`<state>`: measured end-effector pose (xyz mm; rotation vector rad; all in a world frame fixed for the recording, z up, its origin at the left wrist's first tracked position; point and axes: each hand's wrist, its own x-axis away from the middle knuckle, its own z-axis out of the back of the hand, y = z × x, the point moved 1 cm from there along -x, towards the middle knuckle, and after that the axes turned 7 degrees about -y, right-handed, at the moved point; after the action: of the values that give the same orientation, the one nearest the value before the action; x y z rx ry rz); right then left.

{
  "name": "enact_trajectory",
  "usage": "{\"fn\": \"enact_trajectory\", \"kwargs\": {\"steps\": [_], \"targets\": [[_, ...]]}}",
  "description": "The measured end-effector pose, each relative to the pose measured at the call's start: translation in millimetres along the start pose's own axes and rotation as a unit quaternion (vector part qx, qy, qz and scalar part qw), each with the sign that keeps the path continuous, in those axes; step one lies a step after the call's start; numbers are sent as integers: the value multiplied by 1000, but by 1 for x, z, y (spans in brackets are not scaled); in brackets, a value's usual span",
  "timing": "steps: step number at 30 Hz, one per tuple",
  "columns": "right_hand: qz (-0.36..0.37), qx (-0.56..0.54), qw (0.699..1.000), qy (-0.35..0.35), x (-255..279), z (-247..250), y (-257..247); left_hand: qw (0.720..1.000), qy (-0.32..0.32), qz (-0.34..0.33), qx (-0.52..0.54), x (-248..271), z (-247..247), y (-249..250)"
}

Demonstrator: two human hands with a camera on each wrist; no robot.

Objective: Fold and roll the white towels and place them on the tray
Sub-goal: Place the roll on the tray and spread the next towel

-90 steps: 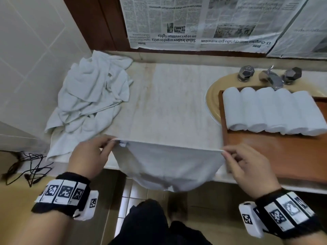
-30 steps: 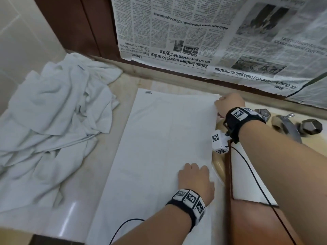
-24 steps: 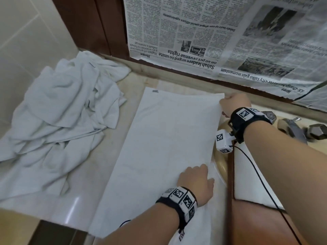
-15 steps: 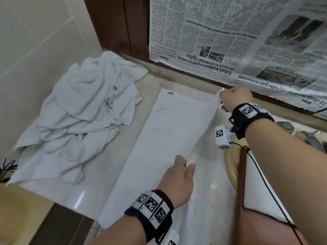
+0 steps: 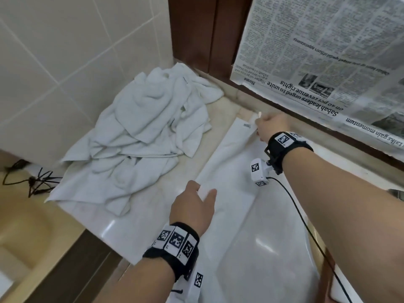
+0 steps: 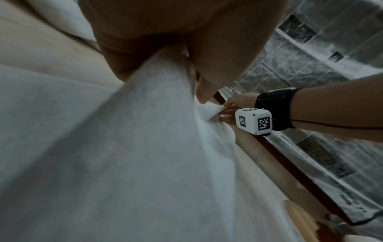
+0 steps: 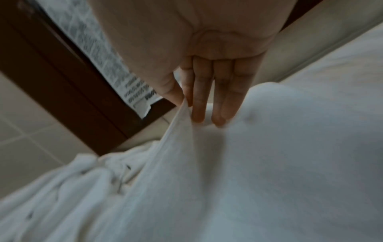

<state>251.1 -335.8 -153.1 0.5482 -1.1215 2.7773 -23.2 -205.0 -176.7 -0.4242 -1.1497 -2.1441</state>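
Observation:
A white towel (image 5: 231,162) lies lengthwise on the marble counter (image 5: 218,114), half folded over itself. My left hand (image 5: 203,191) grips its lifted long edge near the middle, and the cloth bunches between thumb and fingers (image 6: 207,78) in the left wrist view. At the far end my right hand (image 5: 260,123) pinches the towel's corner between thumb and fingers (image 7: 196,104), close to the wall. That edge hangs over the towel's left side. The tray's brown edge (image 5: 326,265) barely shows at the lower right; the rolled towels on it are out of view.
A heap of crumpled white towels (image 5: 148,136) fills the counter's left end against the tiled wall. Newspaper (image 5: 317,51) covers the wall behind. Black cables (image 5: 32,180) lie on the floor at the left. The counter's front edge (image 5: 98,228) runs diagonally below the heap.
Both hands have carried the towel's right edge further left across the towel, so the visible strip is narrower. My view has swung left, away from the tray.

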Motion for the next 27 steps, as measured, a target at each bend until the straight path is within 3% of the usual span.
{"fn": "enact_trajectory", "kwargs": {"steps": [5, 11, 21, 27], "targets": [[42, 156, 985, -52, -3, -32, 3, 998, -14, 31, -44, -17, -1, -19], [94, 311, 938, -119, 10, -39, 26, 996, -24, 21, -84, -21, -2, -25], [27, 373, 919, -126, 30, 7, 89, 981, -98, -78, -149, -29, 0, -14], [35, 380, 917, -118, 34, 7, 88, 987, -108, -85, -84, 10, 15, -41]]}}
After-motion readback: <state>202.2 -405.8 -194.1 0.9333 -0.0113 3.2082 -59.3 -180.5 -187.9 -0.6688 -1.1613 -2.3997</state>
